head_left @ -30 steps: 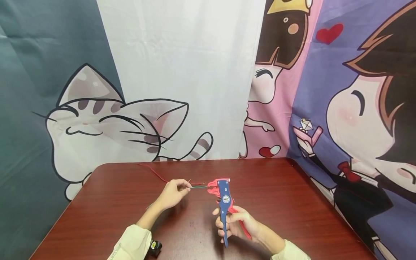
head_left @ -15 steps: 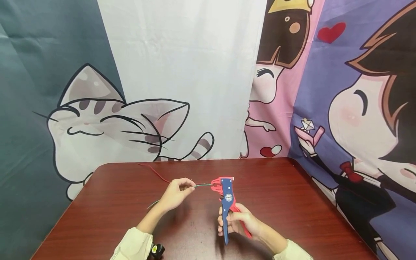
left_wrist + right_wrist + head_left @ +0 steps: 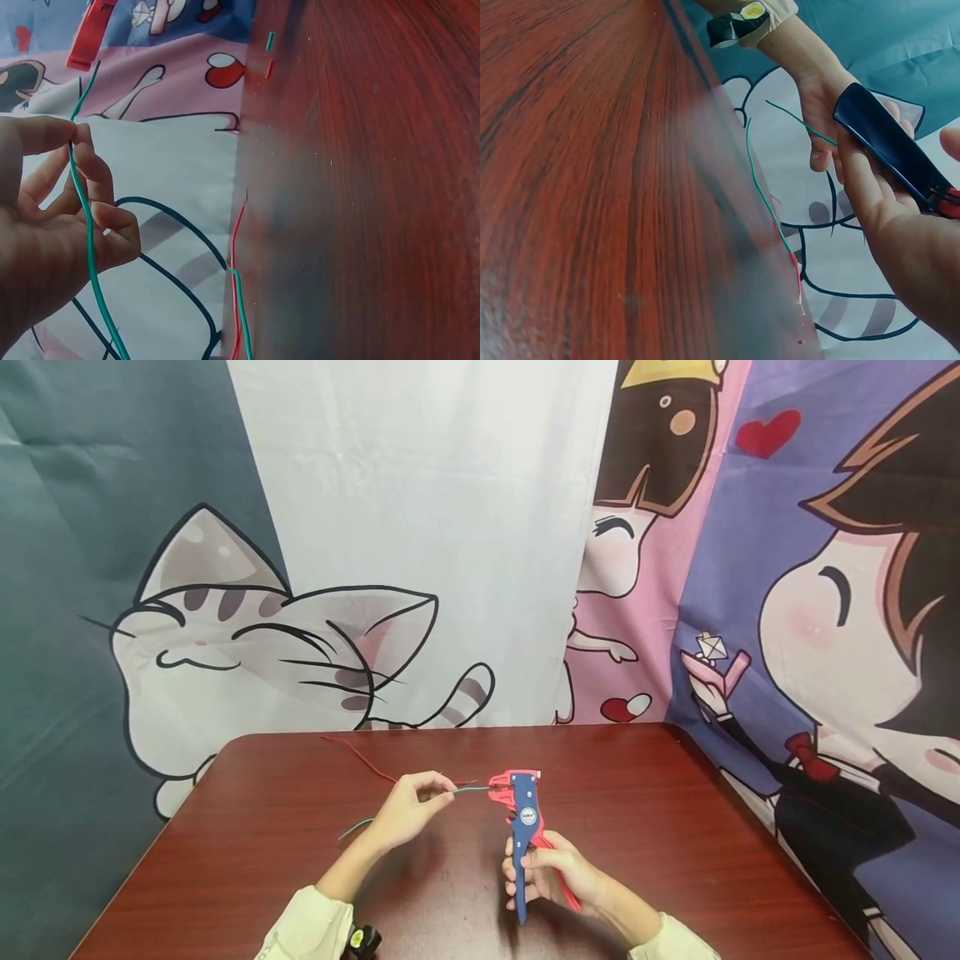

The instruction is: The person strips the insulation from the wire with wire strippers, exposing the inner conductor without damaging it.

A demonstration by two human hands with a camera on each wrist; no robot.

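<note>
My left hand point(image 3: 411, 806) pinches a green wire point(image 3: 88, 225) between thumb and forefinger, the other fingers loosely bent. A short length of the wire sticks out to the right, its tip right at the red jaws of a wire stripper. My right hand point(image 3: 551, 872) grips this wire stripper point(image 3: 528, 814) by its handles, one blue and one red, holding it upright above the table. In the right wrist view its blue handle point(image 3: 889, 142) lies across my fingers, while the head of the tool is out of frame. The left wrist view catches only a red jaw tip near the wire's end.
On the brown wooden table point(image 3: 637, 802) lies a red wire point(image 3: 360, 756) with a bared end. Beside it runs another green wire point(image 3: 241, 307). Small green point(image 3: 270, 40) and red point(image 3: 269, 69) scraps lie farther along. A printed cartoon curtain point(image 3: 450, 527) hangs behind the table.
Both hands have shifted slightly to the right, carrying the wire stripper and the green wire together. Over the last half second they hold nearly still.
</note>
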